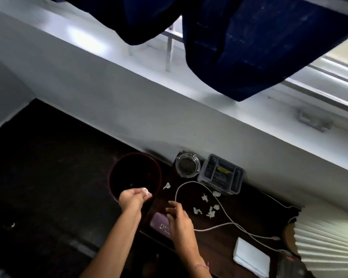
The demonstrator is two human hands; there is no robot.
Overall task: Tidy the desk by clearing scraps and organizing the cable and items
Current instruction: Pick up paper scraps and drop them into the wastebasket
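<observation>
My left hand (132,198) pinches a white paper scrap (146,191) over the near rim of a dark round waste bin (117,171) that stands left of the desk. My right hand (179,219) hovers above the dark wooden desk (225,243) with its fingers spread and nothing in them. Several white paper scraps (210,212) lie scattered on the desk right of that hand, and one more scrap (166,185) lies near the desk's left edge. A white cable (225,214) loops across the desk among the scraps.
A glass ashtray (187,165) and a grey compartment organizer (221,174) stand at the back by the wall. A purple case (159,222) lies under my right hand. A white folded napkin (251,257) and a pleated lampshade (329,237) sit at right. Dark curtains (249,47) hang above.
</observation>
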